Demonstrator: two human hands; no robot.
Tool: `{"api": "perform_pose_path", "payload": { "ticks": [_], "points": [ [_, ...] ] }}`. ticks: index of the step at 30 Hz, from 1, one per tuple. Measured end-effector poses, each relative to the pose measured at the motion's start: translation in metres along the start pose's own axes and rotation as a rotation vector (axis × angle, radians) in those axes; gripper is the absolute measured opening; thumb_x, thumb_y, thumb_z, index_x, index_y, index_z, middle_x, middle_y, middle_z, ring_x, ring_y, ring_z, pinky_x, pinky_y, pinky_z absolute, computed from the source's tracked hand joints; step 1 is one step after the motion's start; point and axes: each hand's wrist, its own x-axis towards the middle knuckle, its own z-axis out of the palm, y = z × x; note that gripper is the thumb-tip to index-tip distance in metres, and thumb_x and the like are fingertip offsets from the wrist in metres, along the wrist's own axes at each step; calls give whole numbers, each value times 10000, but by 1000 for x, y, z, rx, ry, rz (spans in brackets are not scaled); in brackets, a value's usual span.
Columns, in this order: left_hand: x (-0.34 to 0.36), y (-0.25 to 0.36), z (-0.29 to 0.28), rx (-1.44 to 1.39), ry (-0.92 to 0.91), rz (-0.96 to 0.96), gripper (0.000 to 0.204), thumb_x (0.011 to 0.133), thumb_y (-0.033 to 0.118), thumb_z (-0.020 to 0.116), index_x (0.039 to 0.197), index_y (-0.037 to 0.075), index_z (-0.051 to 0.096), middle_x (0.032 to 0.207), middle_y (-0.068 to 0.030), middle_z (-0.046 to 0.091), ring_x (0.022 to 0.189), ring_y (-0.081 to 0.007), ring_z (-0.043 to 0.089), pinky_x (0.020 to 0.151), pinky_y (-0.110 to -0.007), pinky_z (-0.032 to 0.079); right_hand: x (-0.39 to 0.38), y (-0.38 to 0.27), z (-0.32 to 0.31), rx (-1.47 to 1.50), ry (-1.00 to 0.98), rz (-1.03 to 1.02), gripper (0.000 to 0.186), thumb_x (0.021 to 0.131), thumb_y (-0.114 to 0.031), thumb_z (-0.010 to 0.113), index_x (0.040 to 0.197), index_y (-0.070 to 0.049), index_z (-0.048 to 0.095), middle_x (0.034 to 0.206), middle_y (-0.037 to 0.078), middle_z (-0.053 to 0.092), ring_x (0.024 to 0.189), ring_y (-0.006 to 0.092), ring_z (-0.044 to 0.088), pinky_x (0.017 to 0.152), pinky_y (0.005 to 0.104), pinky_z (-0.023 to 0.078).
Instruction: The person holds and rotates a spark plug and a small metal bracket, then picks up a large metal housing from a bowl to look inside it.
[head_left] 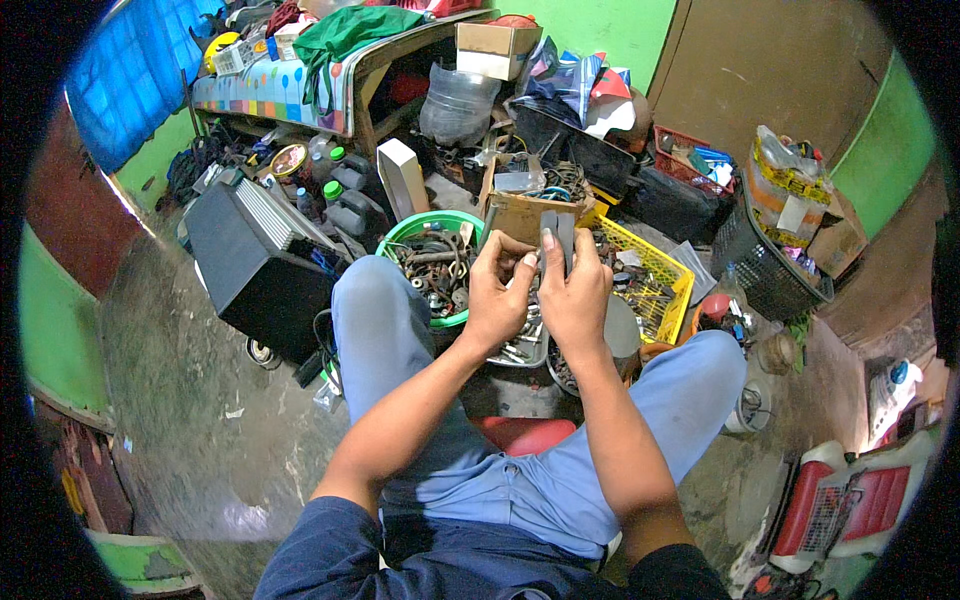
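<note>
My right hand (578,290) is closed around a flat, dark grey rectangular piece (566,238) that stands upright, its thumb pressed along the face. Close beside it, my left hand (503,292) is closed too, fingers curled and thumb bent toward the grey piece. What the left fingers pinch is too small to make out. Both hands hover over several containers of parts. Below and left of them is a green basin (393,240) of metal parts and bolts. To the right lies a yellow plastic basket (680,275) with small hardware.
A cardboard box (530,215) with wires stands just beyond my hands. At left, a black computer-like case (250,270) rests on the floor near dark bottles with green caps (335,190). A black crate (765,255) stands at right. A cluttered table (280,95) is at the back.
</note>
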Motion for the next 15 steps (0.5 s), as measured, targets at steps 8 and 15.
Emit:
{"api": "perform_pose_path", "payload": {
  "ticks": [8, 15],
  "points": [
    [0, -4, -3, 13, 1, 10, 84, 934, 49, 605, 945, -10, 546, 829, -49, 591, 738, -79, 555, 675, -254, 465, 1, 10, 5, -67, 25, -81, 304, 985, -292, 585, 833, -28, 574, 589, 219, 596, 583, 457, 624, 528, 534, 461],
    [-1, 0, -8, -4, 0, -37, 87, 937, 44, 605, 961, -12, 542, 816, -39, 573, 721, -65, 532, 653, -240, 446, -4, 11, 10, -21, 12, -144, 307, 982, -253, 595, 786, -20, 558, 578, 208, 580, 555, 439, 607, 512, 514, 439]
  ]
}}
